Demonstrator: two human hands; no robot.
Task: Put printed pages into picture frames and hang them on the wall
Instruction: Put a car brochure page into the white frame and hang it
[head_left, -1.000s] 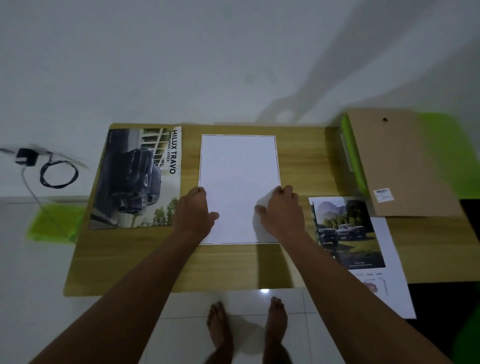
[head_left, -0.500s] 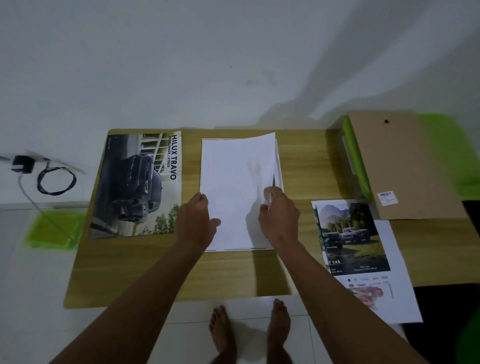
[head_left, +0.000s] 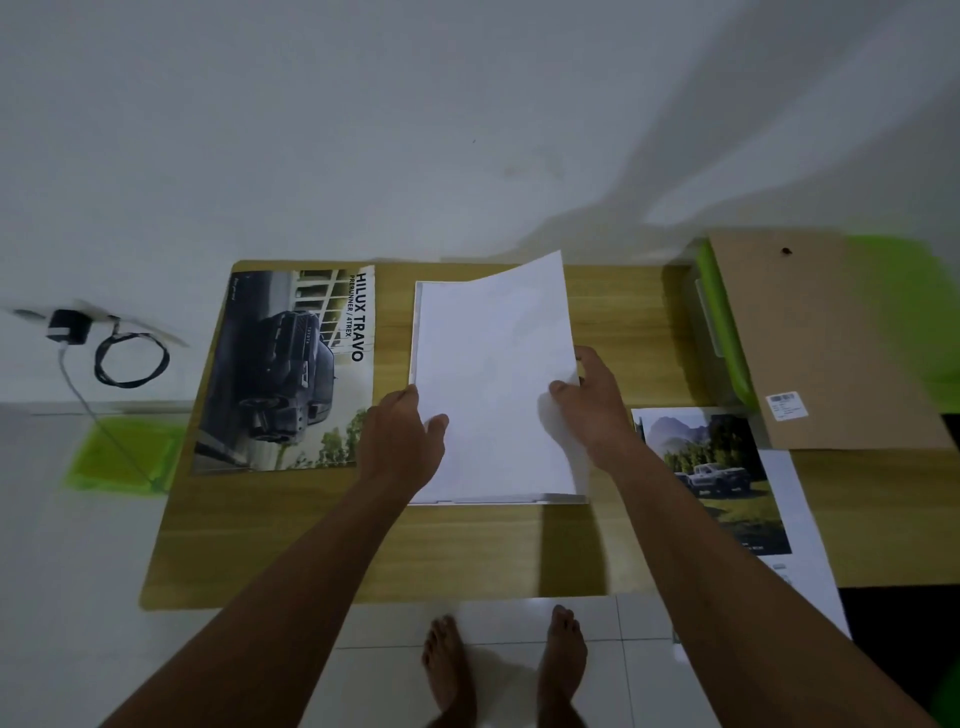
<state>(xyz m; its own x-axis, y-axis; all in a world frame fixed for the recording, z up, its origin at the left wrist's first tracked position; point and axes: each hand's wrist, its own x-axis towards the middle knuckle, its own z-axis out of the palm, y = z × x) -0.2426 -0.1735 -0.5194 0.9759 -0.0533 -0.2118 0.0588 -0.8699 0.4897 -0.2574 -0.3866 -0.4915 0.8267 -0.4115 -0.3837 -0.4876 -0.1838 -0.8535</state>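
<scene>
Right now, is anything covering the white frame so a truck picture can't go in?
Yes. A white sheet covers the frame. The left hand and right hand hold it, its far right corner lifted.

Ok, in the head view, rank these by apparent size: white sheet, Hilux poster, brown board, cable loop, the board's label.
1. white sheet, brown board and Hilux poster: too alike to rank, and the sheet's far edge tilts up toward the camera.
2. cable loop
3. label
</scene>
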